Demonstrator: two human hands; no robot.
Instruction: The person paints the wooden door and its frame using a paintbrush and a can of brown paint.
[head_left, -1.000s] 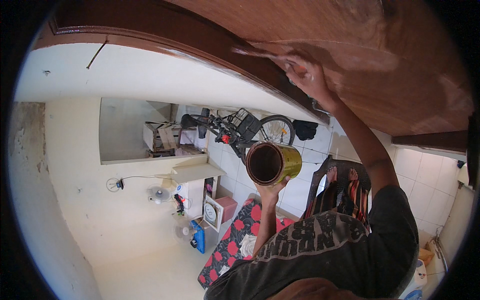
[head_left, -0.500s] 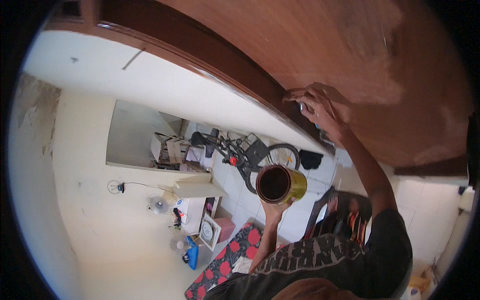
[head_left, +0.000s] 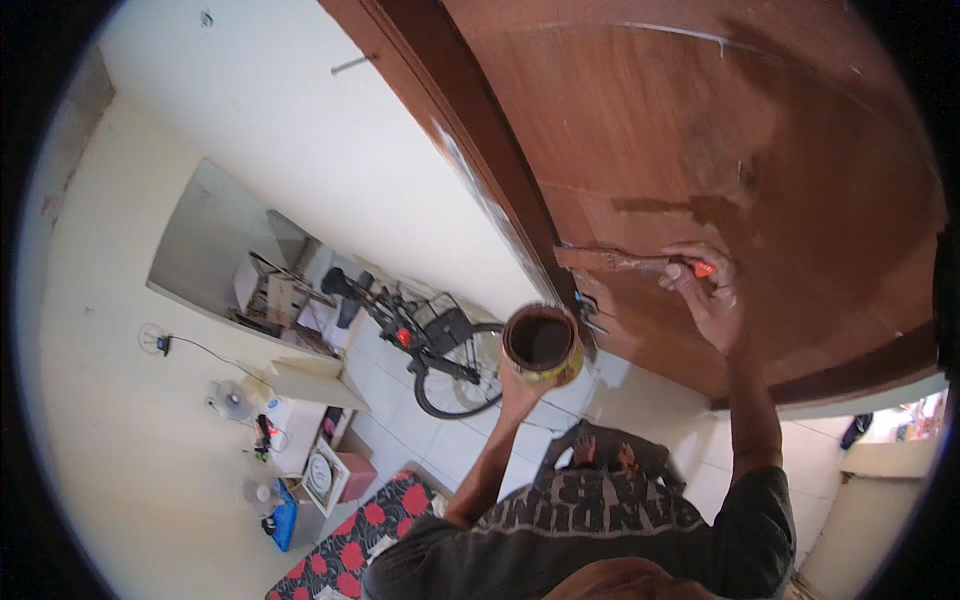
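Note:
My right hand (head_left: pixel 716 300) is closed round a paintbrush (head_left: pixel 606 259) with an orange-red handle. Its brown-coated bristle end points left and lies against or very near the edge of the brown wooden door (head_left: pixel 640 130), beside the door frame (head_left: pixel 490 110); whether it touches cannot be made out. Below and left of it, my left hand (head_left: pixel 520 392) grips a yellowish paint can (head_left: pixel 573 368) from beneath. The can is tilted, so its mouth shows dark brown paint (head_left: pixel 540 342) inside. Smeared brown marks run round its rim.
A metal door handle (head_left: pixel 590 312) sticks out just below the brush. Behind the can a black bicycle (head_left: pixel 440 340) stands on white floor tiles. To the lower left are a red-flowered black mattress (head_left: pixel 375 525), a fan (head_left: pixel 232 400) and a small white table. A nail (head_left: pixel 350 66) juts from the wall.
My view has turned. The right hand has moved away from the frame, and the brush now shows at full length along the door. My left hand still holds the can.

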